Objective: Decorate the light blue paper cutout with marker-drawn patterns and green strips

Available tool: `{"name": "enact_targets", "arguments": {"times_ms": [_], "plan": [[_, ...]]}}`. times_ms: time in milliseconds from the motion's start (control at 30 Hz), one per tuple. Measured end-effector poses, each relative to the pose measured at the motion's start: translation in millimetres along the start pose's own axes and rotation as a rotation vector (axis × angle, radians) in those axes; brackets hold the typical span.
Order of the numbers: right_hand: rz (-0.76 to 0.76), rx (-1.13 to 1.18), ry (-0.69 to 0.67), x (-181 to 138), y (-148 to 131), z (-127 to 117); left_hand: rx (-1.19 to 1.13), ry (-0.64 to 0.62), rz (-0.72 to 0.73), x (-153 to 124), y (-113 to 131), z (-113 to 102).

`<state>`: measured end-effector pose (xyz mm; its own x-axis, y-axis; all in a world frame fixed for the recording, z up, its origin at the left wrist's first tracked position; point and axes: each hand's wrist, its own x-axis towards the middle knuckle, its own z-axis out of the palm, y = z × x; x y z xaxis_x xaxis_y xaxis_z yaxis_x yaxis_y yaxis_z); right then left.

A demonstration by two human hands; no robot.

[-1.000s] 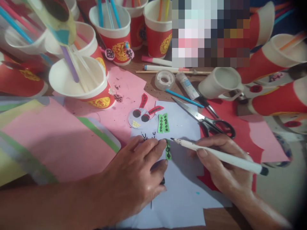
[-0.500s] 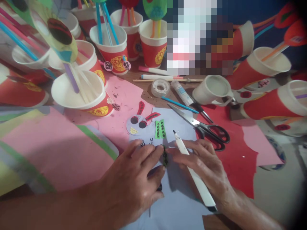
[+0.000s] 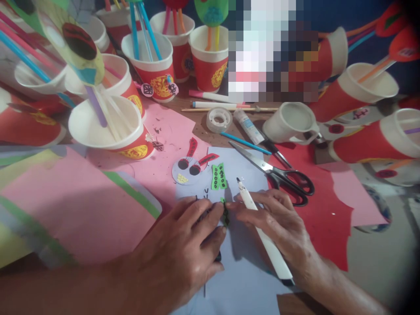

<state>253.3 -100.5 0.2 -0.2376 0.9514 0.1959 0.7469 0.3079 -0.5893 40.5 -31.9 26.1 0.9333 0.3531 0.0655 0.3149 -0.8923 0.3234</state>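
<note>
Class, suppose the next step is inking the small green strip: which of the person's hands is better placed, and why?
Probably the right hand: it's beside the small green strip and holds the uncapped white marker. The left hand lies over the lilac paper, seemingly better for steadying.

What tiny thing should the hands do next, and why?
Maybe smooth the small green strip with the fingertips: those of the left hand and right hand are right at it, and it seems to sit edge-up, though that's hard to tell. The white marker in the right hand has its tip off the strip.
</note>
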Motion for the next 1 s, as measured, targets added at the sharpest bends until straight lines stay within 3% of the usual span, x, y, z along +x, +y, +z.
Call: {"name": "enact_targets", "arguments": {"times_ms": [433, 633, 1000], "plan": [[-0.083, -0.057, 0.039, 0.9, 6.1, 5.4, -0.008, -0.031, 0.026, -1.0, -3.3, 0.0], [-0.119, 0.12, 0.189, 5.3, 4.0, -0.8, -0.016, 0.005, 0.009, -2.4, -4.1, 1.6], [0.033, 0.17, 0.192, 1.2, 2.7, -7.9, -0.022, 0.018, 0.02, 0.9, -5.9, 0.3]]}}
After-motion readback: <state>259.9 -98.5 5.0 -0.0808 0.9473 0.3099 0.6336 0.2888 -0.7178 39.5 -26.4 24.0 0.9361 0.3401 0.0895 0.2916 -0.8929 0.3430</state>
